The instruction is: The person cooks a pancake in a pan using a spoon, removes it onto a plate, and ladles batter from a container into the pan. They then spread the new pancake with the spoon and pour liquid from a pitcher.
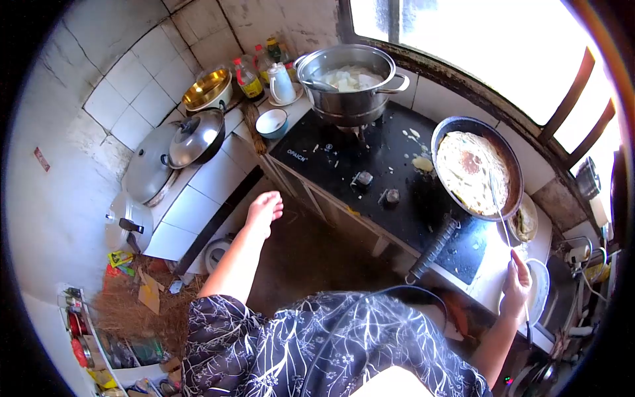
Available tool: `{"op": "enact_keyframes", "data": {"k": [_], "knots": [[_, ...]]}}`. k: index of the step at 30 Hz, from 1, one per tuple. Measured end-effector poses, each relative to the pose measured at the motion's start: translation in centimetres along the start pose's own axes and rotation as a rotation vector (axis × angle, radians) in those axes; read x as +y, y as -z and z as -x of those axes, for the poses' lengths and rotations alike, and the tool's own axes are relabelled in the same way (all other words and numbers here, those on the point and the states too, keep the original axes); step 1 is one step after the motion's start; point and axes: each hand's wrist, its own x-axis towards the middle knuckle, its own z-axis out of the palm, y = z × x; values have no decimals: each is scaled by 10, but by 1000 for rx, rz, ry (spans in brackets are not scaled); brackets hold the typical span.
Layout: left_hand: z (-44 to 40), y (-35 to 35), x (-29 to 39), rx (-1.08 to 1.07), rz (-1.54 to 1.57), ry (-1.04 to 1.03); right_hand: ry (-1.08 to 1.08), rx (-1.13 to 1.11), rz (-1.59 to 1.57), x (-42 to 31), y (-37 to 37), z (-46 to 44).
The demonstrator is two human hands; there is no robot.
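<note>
- Wide black glass-topped stove (pixel 400 155), white lettering near its left front corner. Pale food scraps scattered across the top.
- White-tiled counter (pixel 219 175), off to the left of the stove.
- Round black frying pan (pixel 471 124) at the right end of the stove; its dark wrapped handle points out towards the front edge.
- Deep silver metal pot (pixel 347 102) with loop handles, back left on the stove. Pale pieces inside.
- Dark wok under a domed silver lid (pixel 195 135), left of the stove, on the counter.
- Flat, round, cream-coloured bread (pixel 463 165), browned near the middle, lying in the pan at the stove's right end. It covers most of the pan floor.
- Long, thin metal utensil (pixel 506 231), head lying against the bread, shaft slanting out over the pan rim, right of the stove.
- Round white dish (pixel 540 291) just beside the stove's right end, partly hidden by the hand.
- Right hand (pixel 517 286): fingers closed around the utensil's shaft, off the stove's right front corner.
- Left hand (pixel 264 213): fingers loosely curled, half open, holding nothing; in the air before the stove's left front corner.
- Small blue-and-white bowl (pixel 272 124), just left of the stove.
</note>
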Motion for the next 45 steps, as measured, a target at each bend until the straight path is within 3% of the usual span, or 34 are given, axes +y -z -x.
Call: {"op": "enact_keyframes", "data": {"k": [9, 12, 15, 18, 23, 28, 30, 31, 32, 34, 35, 36, 37, 38, 39, 40, 41, 42, 43, 44, 45], "knots": [[-113, -29, 101, 59, 0, -294, 64, 111, -15, -4, -27, -12], [-190, -24, 153, 28, 34, -340, 182, 276, -11, -12, -44, -3], [-266, -17, 182, -50, 101, -327, 145, 400, 31, -40, -70, 18], [-340, -20, 194, 25, 0, -347, 171, 488, -55, -48, -91, 33], [-433, -32, 208, -9, -16, -168, 140, 632, -160, -61, -131, 53], [-481, -39, 218, 136, -11, -6, 103, 716, -186, -81, -169, 70], [-535, -48, 209, 21, 184, 124, 91, 772, -153, -87, -184, 81], [-534, -50, 210, 50, 195, 77, 91, 745, -145, -85, -181, 80], [-570, -48, 206, -63, 145, 28, 95, 758, -126, -86, -187, 92], [-576, -45, 202, -151, 38, 11, 88, 766, -129, -109, -213, 64], [-582, -41, 201, -298, 164, 24, 75, 834, -93, -122, -225, 83], [-576, -52, 206, -209, 98, -15, 94, 827, -126, -108, -217, 96], [-610, -76, 203, -249, 79, 16, 89, 883, -102, -98, -223, 117], [-562, -47, 222, -262, 198, -54, 103, 846, -134, -117, -242, 89], [-628, -43, 201, -104, 115, 3, 135, 857, -121, -108, -236, 97], [-559, -34, 222, -255, 323, -68, 151, 803, -135, -110, -243, 90], [-605, -45, 223, -51, 167, -45, 150, 891, -138, -107, -257, 104], [-599, -43, 223, -45, 268, -89, 165, 895, -135, -102, -255, 103], [-576, -47, 230, -184, 462, -132, 180, 895, -162, -91, -251, 111], [-571, -47, 234, 7, 426, -70, 183, 842, -171, -93, -254, 104], [-577, -40, 239, -34, 434, -119, 173, 822, -169, -95, -255, 102]]}}
